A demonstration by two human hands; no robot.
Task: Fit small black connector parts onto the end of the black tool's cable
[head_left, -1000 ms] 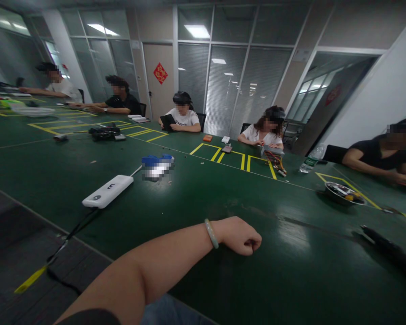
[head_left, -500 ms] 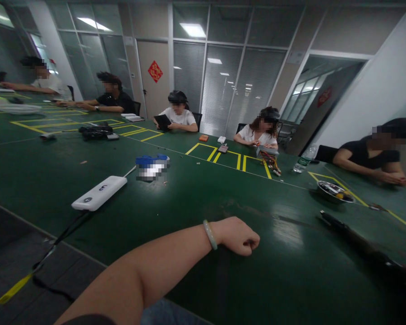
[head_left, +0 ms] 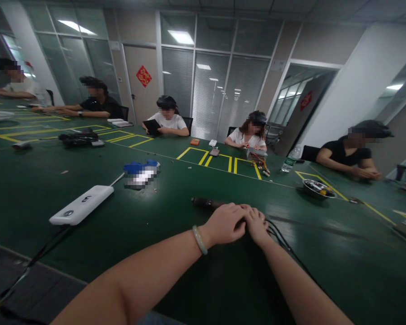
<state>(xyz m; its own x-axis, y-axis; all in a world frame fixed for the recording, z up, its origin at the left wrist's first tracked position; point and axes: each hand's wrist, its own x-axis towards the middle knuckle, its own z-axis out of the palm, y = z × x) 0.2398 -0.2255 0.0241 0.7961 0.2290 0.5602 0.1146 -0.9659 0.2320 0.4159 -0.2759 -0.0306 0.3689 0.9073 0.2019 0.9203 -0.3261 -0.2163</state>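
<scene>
Big green table (head_left: 122, 234) takes up most of the view, and the action's on the near side of it. Biggest thing in play is a dark rod (head_left: 205, 203), prob some corded tool but too murky to ID. It's in front of the wearer, lying crosswise under both hands; can't tell if it's touching the tabletop or a bit above.

Grip: right hand (head_left: 257, 223) looks wrapped round the rear part. Left hand (head_left: 225, 223) is curled over the mid part, knuckles up, but its fingertips are hidden so idk if it's clamped or just resting. The hands touch each other, so no gap btwn 'em. Front end pokes out past the left hand, tip aimed left.

Handling, IMO: stiff, med weight, smooth-ish so maybe a bit slippery, prob not fragile. Best hold is round the thick body w/ the tip left free.

Smaller stuff: black cord (head_left: 286, 240) by the right hand, running down along that forearm, might tug. Pale bangle (head_left: 200, 240) on the left wrist, clear of the rod.
</scene>
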